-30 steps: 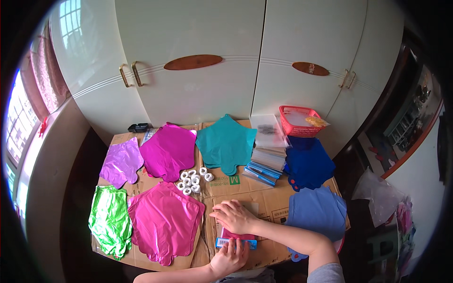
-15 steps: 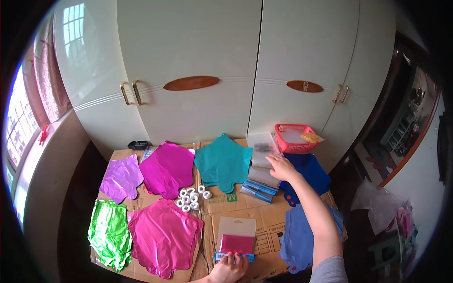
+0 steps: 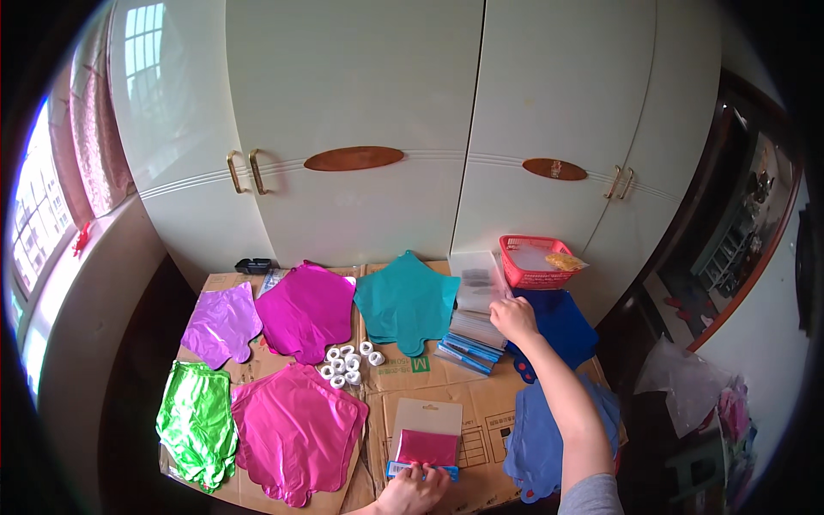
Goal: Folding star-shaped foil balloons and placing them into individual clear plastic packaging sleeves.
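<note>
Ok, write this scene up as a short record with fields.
Left hand: on the blue lower edge of a card
On the card: folded pink foil
Right hand: at the clear bags, grip unclear
Foil piles: seven, in different colours
White rolls: clustered near the middle
Basket: red, far right, yellow packet at its rim

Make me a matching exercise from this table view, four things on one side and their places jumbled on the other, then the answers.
Things
1. left hand
2. right hand
3. white rolls
4. coral-red basket

Places
A. just behind the dark blue foil stack
B. at the blue strip along a card's near edge
C. at the right side of the fanned card stack
D. clustered just nearer than the teal foil stack

Pairs: 1-B, 2-C, 3-D, 4-A
</note>
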`<state>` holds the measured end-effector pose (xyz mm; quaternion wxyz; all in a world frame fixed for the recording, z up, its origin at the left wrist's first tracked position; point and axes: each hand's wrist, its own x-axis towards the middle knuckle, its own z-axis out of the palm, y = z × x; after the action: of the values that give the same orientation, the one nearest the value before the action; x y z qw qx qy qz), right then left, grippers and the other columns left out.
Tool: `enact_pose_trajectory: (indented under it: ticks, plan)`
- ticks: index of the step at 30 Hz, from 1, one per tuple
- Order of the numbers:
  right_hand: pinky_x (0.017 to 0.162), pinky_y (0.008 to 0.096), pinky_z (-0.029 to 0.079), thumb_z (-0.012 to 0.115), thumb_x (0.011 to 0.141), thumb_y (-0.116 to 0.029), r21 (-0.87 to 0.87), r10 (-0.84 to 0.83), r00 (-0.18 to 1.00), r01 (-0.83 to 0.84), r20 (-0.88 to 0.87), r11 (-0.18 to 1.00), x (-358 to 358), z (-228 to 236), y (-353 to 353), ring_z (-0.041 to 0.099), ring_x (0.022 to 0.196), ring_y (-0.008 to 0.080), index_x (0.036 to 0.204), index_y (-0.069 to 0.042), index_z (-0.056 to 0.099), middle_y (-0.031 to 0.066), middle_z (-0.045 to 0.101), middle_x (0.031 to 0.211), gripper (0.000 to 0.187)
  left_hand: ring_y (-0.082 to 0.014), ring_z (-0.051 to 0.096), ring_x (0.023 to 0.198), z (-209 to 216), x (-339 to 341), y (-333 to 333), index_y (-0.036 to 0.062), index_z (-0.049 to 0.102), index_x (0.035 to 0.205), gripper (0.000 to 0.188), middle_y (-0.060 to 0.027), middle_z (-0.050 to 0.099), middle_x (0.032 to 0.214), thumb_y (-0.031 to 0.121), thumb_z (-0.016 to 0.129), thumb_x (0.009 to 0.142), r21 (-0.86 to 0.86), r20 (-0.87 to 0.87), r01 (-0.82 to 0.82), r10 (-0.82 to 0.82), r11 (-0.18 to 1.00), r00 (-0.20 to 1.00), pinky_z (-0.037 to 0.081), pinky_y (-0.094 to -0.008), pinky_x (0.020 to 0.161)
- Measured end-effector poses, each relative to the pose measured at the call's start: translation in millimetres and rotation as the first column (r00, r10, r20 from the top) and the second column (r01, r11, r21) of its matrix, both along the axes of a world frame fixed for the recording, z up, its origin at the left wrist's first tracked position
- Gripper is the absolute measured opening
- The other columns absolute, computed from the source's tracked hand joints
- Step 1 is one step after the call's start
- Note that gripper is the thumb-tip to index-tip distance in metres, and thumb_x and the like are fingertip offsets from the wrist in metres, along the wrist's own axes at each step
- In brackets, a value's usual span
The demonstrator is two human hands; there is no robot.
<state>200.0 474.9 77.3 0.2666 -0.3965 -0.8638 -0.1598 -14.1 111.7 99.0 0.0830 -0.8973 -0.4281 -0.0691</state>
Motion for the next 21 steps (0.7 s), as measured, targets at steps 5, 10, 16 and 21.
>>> enact_pose_trajectory:
  ticks: [5,10,16,21]
  plan:
    - [0.067,0.0349,0.048,0.065,0.072,-0.008,0.167,0.047,0.992,-0.028,-0.115,0.986,-11,39,-49,0.063,0.071,0.0239,0.075,-0.009,0.058,0.0060,0.065,0.077,0.007,-0.0227,0.063,0.083,4,-6,3,0.0064,0.057,0.112,0.054,-0.0089,0.058,0.092,0.035,0.069,0.068,-0.043,0.105,0.013,-0.009,0.999,0.994,0.054,-0.0348,0.061]
    - [0.075,0.0372,0.050,0.060,0.072,-0.009,0.226,0.188,0.979,-0.200,0.075,0.953,-14,54,-170,0.063,0.091,0.0243,0.077,-0.003,0.060,0.0096,0.063,0.086,0.007,-0.0187,0.064,0.075,1,-10,4,0.0082,0.057,0.112,0.051,-0.0054,0.060,0.090,0.030,0.065,0.067,-0.001,0.156,-0.032,0.032,0.999,0.987,0.053,-0.0312,0.059]
    - [0.082,0.0372,0.050,0.063,0.075,-0.014,-0.060,0.165,0.975,-0.158,0.147,0.986,2,13,-247,0.064,0.094,0.0236,0.074,-0.007,0.059,0.0085,0.064,0.085,0.009,-0.0129,0.059,0.060,-13,-18,7,0.0128,0.060,0.112,0.042,0.0019,0.060,0.081,0.018,0.062,0.071,0.016,0.312,-0.138,0.126,0.990,0.942,0.051,-0.0280,0.054]
    - [0.084,0.0363,0.052,0.071,0.079,-0.018,-0.290,0.126,0.990,-0.140,-0.068,0.947,-3,3,-266,0.064,0.097,0.0240,0.089,-0.006,0.062,0.0069,0.064,0.094,0.018,-0.0120,0.057,0.055,-12,-26,8,0.0134,0.064,0.102,0.029,0.0037,0.055,0.068,0.013,0.067,0.073,0.027,0.376,-0.175,0.152,0.984,0.914,0.047,-0.0283,0.048]
